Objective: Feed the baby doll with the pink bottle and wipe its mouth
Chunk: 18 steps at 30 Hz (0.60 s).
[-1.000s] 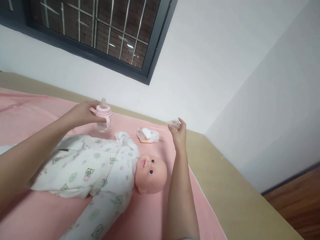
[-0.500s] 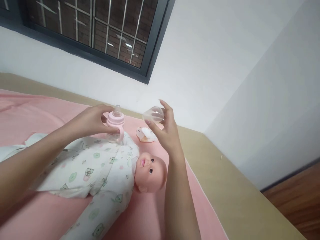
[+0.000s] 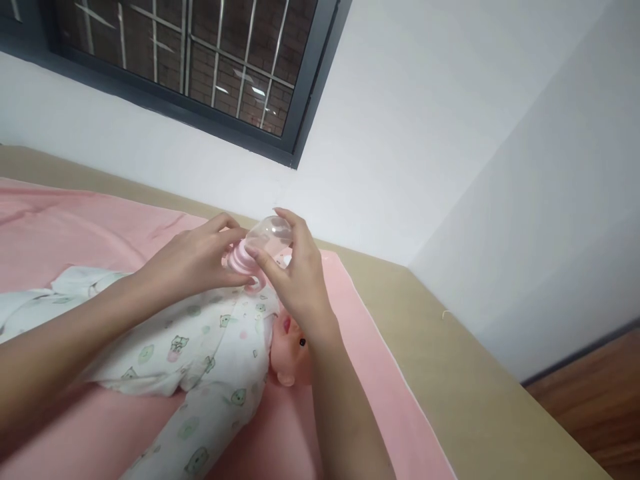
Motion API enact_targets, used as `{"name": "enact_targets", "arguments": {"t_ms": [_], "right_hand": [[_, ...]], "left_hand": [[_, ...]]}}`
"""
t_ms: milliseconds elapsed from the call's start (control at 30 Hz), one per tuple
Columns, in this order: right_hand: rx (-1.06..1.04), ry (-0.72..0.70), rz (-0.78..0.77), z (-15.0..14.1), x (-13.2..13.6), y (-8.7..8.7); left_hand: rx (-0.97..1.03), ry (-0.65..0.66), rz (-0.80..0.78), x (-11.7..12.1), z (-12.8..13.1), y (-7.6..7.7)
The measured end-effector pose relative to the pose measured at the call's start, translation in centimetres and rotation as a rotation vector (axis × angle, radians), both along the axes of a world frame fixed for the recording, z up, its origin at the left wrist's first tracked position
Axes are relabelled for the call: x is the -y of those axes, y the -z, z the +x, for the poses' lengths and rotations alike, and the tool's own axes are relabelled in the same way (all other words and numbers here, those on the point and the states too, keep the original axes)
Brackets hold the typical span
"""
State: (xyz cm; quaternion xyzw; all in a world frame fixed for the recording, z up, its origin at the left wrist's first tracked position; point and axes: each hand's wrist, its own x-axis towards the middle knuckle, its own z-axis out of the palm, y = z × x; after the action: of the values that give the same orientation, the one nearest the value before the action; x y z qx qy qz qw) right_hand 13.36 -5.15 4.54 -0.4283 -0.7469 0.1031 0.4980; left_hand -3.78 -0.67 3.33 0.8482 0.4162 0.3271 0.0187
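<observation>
My left hand (image 3: 207, 257) is wrapped round a pink baby bottle (image 3: 242, 259) with a pink handle, tilted to the right. Between the fingers of my right hand (image 3: 297, 267) is a clear dome-shaped bottle cap (image 3: 270, 232), its mouth over the bottle's top and covering the teat. Whether the cap is seated on the collar I cannot tell. Below both hands lies a baby doll (image 3: 230, 333) on its back, in a white outfit printed with green bears. My right forearm hides part of its head.
A pink sheet (image 3: 345, 300) is under the doll, on a pale wooden surface (image 3: 425, 353). Behind my right hand a small white and orange item shows in part. The white wall (image 3: 400, 133) and a barred window (image 3: 200, 60) stand beyond.
My right hand has moved left with the cap, bringing it from beside the bottle to over its teat. The bottle, upright before, now leans right in my left hand.
</observation>
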Motion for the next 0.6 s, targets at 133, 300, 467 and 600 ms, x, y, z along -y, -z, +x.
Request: {"name": "enact_targets", "arguments": {"t_ms": [133,300,467,600], "right_hand": [[0.042,-0.027,-0.054,-0.25,-0.31,0.49],[0.041,-0.067,-0.093,-0.59,-0.29,0.72],[-0.042,-0.065,-0.117,-0.74,-0.19,0.62],[-0.098,-0.031,-0.107,-0.82,-0.04,0.54]], "left_hand": [[0.031,-0.001,-0.003,0.06,-0.11,-0.02],[0.102,0.040,-0.015,0.49,-0.08,-0.25],[0.147,0.033,0.000,0.84,0.07,-0.42],[0.197,0.064,0.016,0.94,0.25,-0.26]]}}
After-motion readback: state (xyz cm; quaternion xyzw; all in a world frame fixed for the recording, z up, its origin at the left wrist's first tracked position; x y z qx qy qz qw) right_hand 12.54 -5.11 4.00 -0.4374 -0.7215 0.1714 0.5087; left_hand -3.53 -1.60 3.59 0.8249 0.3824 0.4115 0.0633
